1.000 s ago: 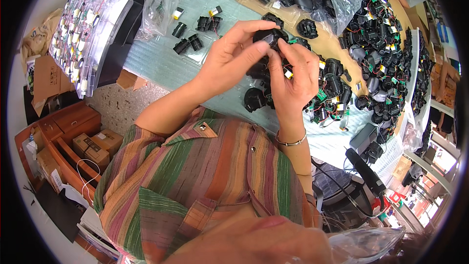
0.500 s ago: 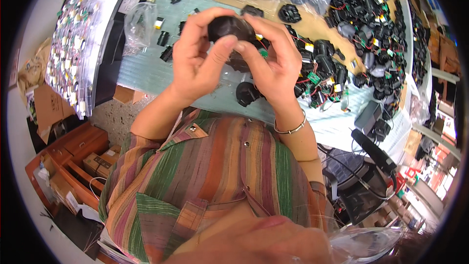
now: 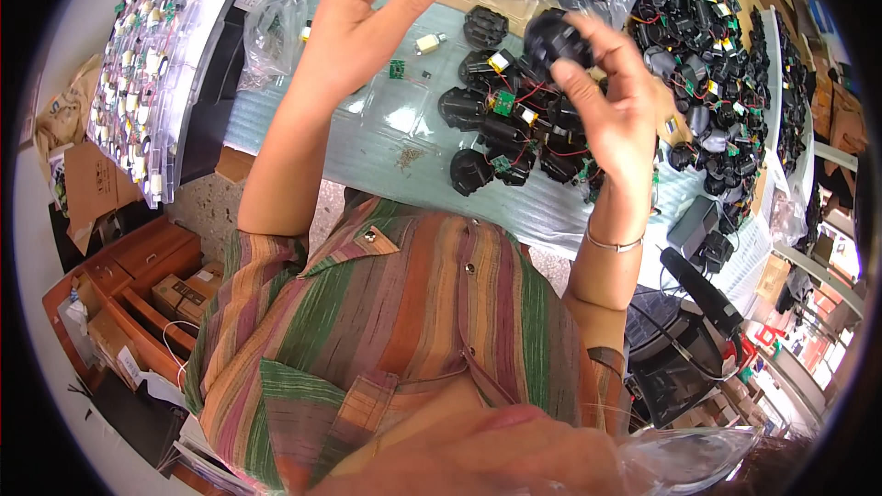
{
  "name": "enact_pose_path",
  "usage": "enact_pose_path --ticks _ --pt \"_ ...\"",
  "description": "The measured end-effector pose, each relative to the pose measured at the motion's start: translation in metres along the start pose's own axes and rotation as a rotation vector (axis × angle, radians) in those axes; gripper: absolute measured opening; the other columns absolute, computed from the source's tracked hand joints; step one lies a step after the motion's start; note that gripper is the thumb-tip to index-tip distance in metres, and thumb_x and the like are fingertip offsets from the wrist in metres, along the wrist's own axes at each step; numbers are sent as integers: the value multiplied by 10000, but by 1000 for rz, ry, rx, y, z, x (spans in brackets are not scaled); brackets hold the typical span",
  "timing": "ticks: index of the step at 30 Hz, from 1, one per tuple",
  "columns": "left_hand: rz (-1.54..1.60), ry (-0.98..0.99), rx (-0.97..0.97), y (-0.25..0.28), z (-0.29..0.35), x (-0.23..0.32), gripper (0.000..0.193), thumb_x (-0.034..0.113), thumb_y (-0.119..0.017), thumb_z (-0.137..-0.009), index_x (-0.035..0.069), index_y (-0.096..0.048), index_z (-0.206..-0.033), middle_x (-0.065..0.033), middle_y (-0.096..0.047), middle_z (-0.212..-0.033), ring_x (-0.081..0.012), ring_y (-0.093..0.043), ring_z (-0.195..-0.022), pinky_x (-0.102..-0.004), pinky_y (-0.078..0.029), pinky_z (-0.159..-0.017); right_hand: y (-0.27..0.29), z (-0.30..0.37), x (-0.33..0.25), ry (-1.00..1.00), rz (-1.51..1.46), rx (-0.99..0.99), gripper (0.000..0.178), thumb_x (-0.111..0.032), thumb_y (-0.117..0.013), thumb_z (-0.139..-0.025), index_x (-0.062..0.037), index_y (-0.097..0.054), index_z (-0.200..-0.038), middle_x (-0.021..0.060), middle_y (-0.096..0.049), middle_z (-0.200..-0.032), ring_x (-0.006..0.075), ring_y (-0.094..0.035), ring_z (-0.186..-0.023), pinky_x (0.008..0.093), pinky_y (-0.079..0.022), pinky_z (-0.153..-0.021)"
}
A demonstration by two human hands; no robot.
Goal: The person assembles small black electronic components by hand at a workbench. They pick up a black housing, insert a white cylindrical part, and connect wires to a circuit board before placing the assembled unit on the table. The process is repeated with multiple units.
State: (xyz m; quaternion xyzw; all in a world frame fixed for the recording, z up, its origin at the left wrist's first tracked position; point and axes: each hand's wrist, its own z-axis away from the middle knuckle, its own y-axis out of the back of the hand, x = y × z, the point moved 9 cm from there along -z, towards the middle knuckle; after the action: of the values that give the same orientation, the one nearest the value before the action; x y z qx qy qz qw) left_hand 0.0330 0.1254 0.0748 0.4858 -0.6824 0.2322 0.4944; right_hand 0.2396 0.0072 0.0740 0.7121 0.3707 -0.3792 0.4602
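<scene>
My right hand (image 3: 614,96) grips a round black plastic housing (image 3: 554,44) between thumb and fingers. It is held over the right part of the table, above a cluster of black plastic housings (image 3: 505,133) with red wires, yellow-white batteries and small green boards. My left hand (image 3: 363,23) is raised at the far left of the table, thumb and fingers apart, with nothing visible in it; its fingertips are partly cut off by the upper edge. Below it lie a small green circuit board (image 3: 396,69) and a small pale cylindrical part (image 3: 429,43).
A black-framed tray (image 3: 197,119) of many small parts stands at left, beside a clear plastic bag (image 3: 273,37). Tiny screws (image 3: 409,158) lie near the front edge. A large heap of wired black housings (image 3: 712,83) covers the right side. A black handheld device (image 3: 703,289) stands at lower right.
Both hands were together around the round black housing. They have parted: the right carried it rightward, while the left let go and moved up and slightly left.
</scene>
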Motion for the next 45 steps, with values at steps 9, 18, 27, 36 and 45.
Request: enact_pose_path --ticks 9,18,27,36,45 --pt "-737 -4 -202 -30 5 -82 395 323 -731 -882 96 -670 -1199 -86 -646 -1218 -296 -606 -1087 -391 -490 -910 -34 36 14 9 760 -272 438 -201 -735 -840 -106 -652 -1259 79 -552 -1203 299 -471 -1094 437 -320 -973" --pt "-743 25 -230 -60 -5 -96 314 239 -778 -775 79 -669 -1023 -92 -690 -1045 -301 -596 -1029 -439 -444 -922 -32 37 2 45 713 -172 460 -234 -758 -826 -128 -662 -1263 58 -565 -1230 288 -469 -1084 422 -301 -994" --pt "584 265 288 73 8 -70 215 -2 -509 -928 31 -587 -1126 -39 -645 -981 -143 -639 -875 -283 -540 -788 -60 7 -38 233 609 -158 325 -184 -735 -850 -113 -692 -1163 64 -637 -1102 261 -563 -1047 392 -347 -959" --pt "576 215 440 135 69 -41 314 98 -517 -1017 -23 -502 -1307 -179 -613 -1177 -317 -692 -1013 -341 -631 -787 -172 -38 -8 331 839 -496 175 -49 -628 -834 -80 -721 -979 105 -674 -989 286 -620 -1023 428 -413 -924" --pt "505 338 313 83 86 -48 473 -11 -538 -987 7 -383 -1434 -184 -619 -1195 -270 -671 -1078 -325 -621 -846 -170 -57 25 181 660 -558 154 -55 -672 -789 -43 -702 -940 127 -664 -980 290 -654 -926 408 -507 -821"
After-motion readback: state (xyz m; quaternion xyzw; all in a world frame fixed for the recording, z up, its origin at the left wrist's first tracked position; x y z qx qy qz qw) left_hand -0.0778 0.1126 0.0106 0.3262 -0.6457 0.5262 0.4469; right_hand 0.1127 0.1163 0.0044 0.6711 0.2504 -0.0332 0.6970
